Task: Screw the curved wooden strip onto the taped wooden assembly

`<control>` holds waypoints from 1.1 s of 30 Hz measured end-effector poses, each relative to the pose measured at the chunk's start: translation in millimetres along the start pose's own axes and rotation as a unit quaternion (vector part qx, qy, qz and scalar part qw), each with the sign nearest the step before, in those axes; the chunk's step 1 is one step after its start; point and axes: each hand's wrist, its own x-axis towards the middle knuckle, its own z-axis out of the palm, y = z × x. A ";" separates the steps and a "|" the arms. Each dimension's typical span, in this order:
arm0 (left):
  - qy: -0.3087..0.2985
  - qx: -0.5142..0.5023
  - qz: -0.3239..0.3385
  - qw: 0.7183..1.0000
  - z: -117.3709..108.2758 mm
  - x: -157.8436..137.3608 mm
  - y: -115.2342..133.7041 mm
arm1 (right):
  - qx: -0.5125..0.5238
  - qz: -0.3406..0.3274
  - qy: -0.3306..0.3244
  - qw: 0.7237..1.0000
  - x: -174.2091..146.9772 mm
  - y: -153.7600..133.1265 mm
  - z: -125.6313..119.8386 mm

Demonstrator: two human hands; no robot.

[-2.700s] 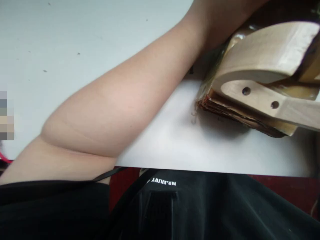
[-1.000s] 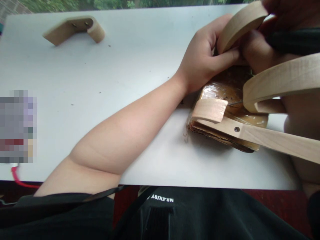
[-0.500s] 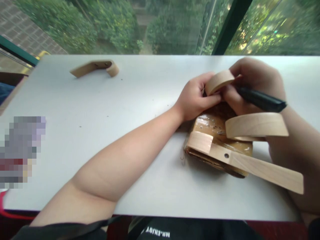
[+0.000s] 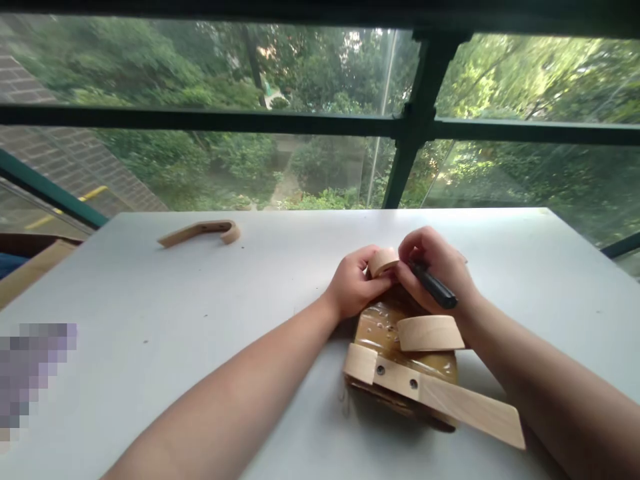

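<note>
1. Left hand [image 4: 354,287] sits centre-right of the desk [image 4: 200,320], fingers pinching the curved end of a bent wooden piece [image 4: 383,261] from the left side.
2. Right hand [image 4: 440,270] closes over the same curved end from the right; its fingers are pressed together around a black marker [image 4: 433,287] and also touch the wood.
3. Marker's long axis runs diagonally, upper-left to lower-right; tip end is at the wood, back end pokes out toward the right wrist. Tip itself is hidden btw the fingers.
4. Held wooden piece: only the rounded end shows, tilted up a bit on its right side; the rest is hidden by both hands, so its full axis cannot be told.
5. Just below the hands lies a brown tape-wrapped block [image 4: 385,330] on the desk, approx. under the wrists.
6. A second curved wooden piece [image 4: 430,333] rests on top of the block, long axis roughly left-right.
7. A long hooked wooden piece [image 4: 440,397] w/ two holes lies across the block's near edge, curled end at left, straight arm pointing lower-right past the block.
8. Another hooked wooden piece [image 4: 200,231] lies well apart at the far-left of the desk, hook at right, arm pointing left.
9. Window [image 4: 300,100] w/ dark frame stands behind the desk, trees outside.
</note>
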 end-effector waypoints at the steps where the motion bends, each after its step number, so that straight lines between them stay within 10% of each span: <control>1: -0.001 0.000 -0.004 1.000 -0.2 -0.4 0.6 | 0.024 0.020 0.008 0.999 0.0 -0.3 0.1; 13: 0.001 0.003 -0.030 1.000 -1.5 -5.1 6.5 | 0.379 0.180 -0.021 0.908 14.3 -17.5 -20.5; 20: -0.011 -0.004 -0.020 1.000 -4.1 -5.1 8.8 | 0.187 0.147 -0.006 0.971 13.6 -19.6 -29.5; 33: -0.012 -0.009 -0.016 1.000 -5.0 -0.1 -1.4 | 0.153 0.156 -0.044 0.975 13.7 -12.3 -21.7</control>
